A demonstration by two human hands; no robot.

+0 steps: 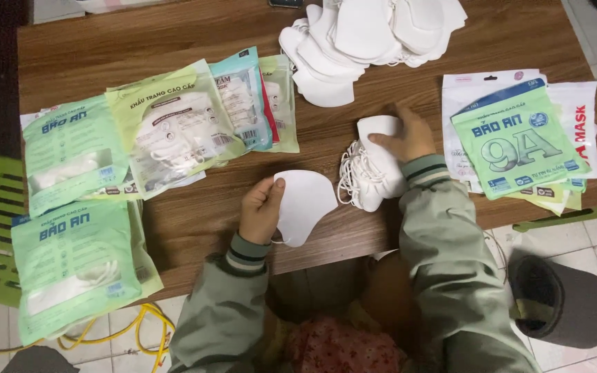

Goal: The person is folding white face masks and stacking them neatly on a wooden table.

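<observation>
Head view showed our left hand [260, 209] pinching a flat, folded white fabric face mask [305, 206]; our right hand [403, 137] lay half-closed, gripping a small stack of white masks [373, 173] just right of it.

Soft, even light falls from above, and the wooden table [174, 41] shows almost no hard shadows. The white masks [374, 34] at the upper centre are nearly blown out, folds barely readable. The plastic packets [174, 128] carry faint sheen. The upper left corner falls dark, and the edges look slightly soft, perhaps from compression.
</observation>
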